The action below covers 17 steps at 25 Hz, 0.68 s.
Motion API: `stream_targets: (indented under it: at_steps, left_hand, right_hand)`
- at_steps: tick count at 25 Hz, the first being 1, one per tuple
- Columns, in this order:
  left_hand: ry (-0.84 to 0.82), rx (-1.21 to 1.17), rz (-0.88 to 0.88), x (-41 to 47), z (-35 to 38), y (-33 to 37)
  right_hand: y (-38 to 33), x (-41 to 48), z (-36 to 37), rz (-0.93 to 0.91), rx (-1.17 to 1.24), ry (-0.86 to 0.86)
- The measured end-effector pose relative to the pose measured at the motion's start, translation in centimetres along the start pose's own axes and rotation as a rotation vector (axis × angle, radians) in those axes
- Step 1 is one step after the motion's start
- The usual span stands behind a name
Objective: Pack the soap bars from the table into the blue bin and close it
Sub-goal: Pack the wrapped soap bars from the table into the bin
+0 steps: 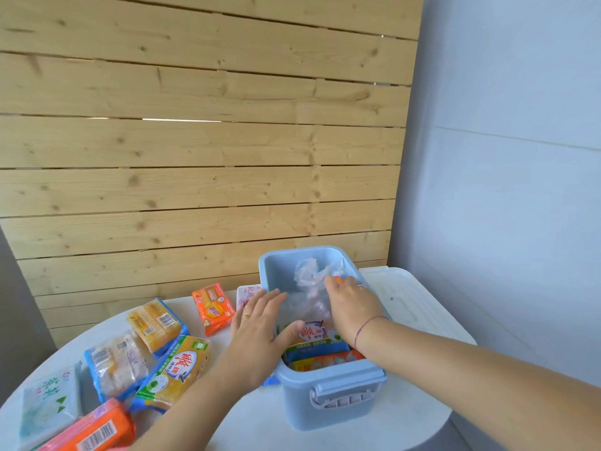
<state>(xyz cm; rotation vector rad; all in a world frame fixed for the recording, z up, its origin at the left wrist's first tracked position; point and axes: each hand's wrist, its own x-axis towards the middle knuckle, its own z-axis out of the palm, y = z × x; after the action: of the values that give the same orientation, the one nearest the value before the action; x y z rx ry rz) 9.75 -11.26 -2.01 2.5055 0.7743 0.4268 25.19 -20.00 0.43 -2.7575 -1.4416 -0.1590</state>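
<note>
The right hand (353, 307) pinches an orange-wrapped soap bar (338, 280) inside the open pale-blue plastic bin (325, 405), while the left hand (260, 323), flat and empty on the bin's left rim, lies nearer the loose wrapped soap bars (156, 349) lying leftward, their long axes variously angled.

Printed wrappers on the soap packs, mostly Chinese script.

The yellow-green soap pack (172, 372) on the desk carried a large red Chinese brand character in a white oval; the same logo showed on the pack inside the blue bin (313, 335). The pale green pack (48, 402) read "茶韵", roughly. Barcodes stood on the orange bar (94, 434) and the yellow bar (159, 322); their digits were too small to read.
</note>
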Motion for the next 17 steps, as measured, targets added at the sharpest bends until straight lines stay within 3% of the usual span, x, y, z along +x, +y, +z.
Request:
stream_targets:
  at_steps: [10,17]
  left_hand:
    - [-0.051,-0.051,-0.020,-0.1,0.1,-0.6]
    - [-0.057,-0.069,-0.021,-0.1,0.4,-0.7]
  right_hand:
    - [0.4,0.1,0.6,-0.061,-0.039,-0.224]
    - [-0.9,-0.5,-0.7,-0.063,-0.290,-0.423]
